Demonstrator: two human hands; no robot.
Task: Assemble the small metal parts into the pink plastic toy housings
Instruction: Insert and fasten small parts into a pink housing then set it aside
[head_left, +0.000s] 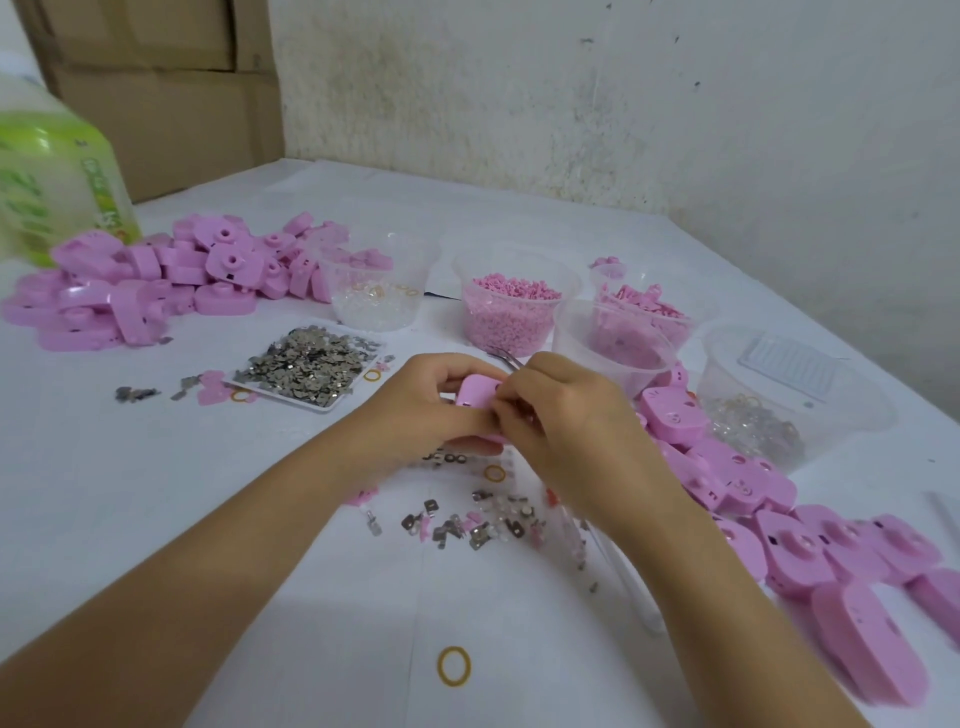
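Left hand (415, 400) and right hand (566, 426) hold pink housing (475, 393), broad face up.

No words or numbers can be read with confidence. The green and white bottle (54, 176) at the far left carries a label (101, 192) with pale characters printed on green, but they are too blurred to make out.
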